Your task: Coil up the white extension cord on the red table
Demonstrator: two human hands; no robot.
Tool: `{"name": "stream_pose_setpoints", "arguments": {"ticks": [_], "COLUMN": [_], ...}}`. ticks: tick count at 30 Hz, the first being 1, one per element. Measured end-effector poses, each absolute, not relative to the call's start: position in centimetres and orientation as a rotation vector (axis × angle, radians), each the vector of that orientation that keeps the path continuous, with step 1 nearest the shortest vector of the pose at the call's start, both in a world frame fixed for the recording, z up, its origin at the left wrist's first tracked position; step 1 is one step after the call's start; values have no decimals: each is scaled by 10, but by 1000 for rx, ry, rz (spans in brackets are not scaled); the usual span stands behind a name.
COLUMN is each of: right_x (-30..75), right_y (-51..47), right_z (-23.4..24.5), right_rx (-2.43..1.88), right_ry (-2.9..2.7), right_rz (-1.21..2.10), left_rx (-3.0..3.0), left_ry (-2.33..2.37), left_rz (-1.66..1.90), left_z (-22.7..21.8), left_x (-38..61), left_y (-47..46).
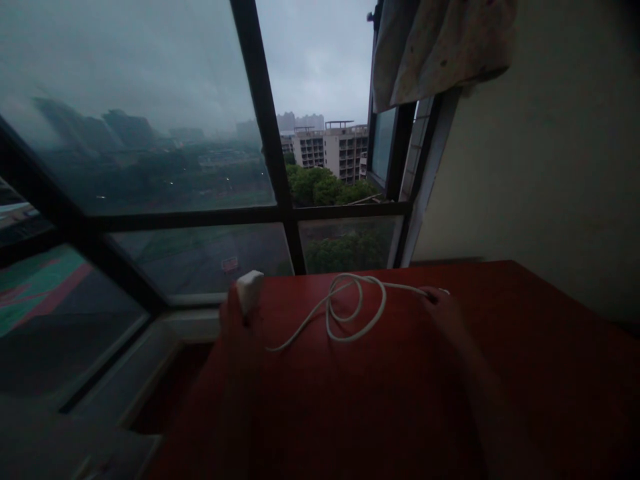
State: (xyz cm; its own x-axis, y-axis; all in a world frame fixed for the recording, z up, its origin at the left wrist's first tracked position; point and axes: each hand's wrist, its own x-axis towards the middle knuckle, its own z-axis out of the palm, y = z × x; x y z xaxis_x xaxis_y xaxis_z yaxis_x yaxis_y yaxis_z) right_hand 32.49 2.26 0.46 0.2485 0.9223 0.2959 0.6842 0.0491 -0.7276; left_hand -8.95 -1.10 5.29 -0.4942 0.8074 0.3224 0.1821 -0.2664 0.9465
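My left hand [239, 323] is closed round a small white charger block [249, 291], held upright above the near-left part of a red table [525, 347]. A white cable [356, 313] runs from below the block across the table in a loose loop. My right hand [443, 310] rests on the table at the cable's far end, fingers pinched on the white cable tip [440, 291]. The room is dim and both hands show only as dark shapes.
A large dark-framed window [270, 140] fills the view ahead, with buildings and trees outside. A pale wall [550, 167] stands on the right and a patterned curtain [440, 47] hangs at the top. A grey sill ledge [125, 373] lies left of the table.
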Motion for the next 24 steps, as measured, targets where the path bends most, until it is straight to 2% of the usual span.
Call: {"name": "stream_pose_setpoints", "arguments": {"ticks": [2, 4, 9, 14, 18, 24], "right_x": [319, 313, 300, 285, 275, 274], "right_y": [21, 19, 16, 11, 7, 7], "right_z": [5, 5, 9, 19, 28, 28], "right_rx": [-1699, -1684, -1557, -1394, -1391, -1386], "right_ry": [-1547, -1599, -1678, -1652, -1685, -1687], "right_rz": [330, 320, 382, 461, 537, 579], "left_rx": [1617, 1912, 2184, 2279, 2259, 2194], "left_ry": [1697, 1767, 1760, 1845, 1880, 1784], "left_rz": [1787, 1584, 934, 515, 516, 747], "left_z": [51, 46, 36, 34, 26, 16], "left_x": [-76, -62, -25, -3, -2, -13], "left_y": [-11, -12, -19, -22, -20, -18]}}
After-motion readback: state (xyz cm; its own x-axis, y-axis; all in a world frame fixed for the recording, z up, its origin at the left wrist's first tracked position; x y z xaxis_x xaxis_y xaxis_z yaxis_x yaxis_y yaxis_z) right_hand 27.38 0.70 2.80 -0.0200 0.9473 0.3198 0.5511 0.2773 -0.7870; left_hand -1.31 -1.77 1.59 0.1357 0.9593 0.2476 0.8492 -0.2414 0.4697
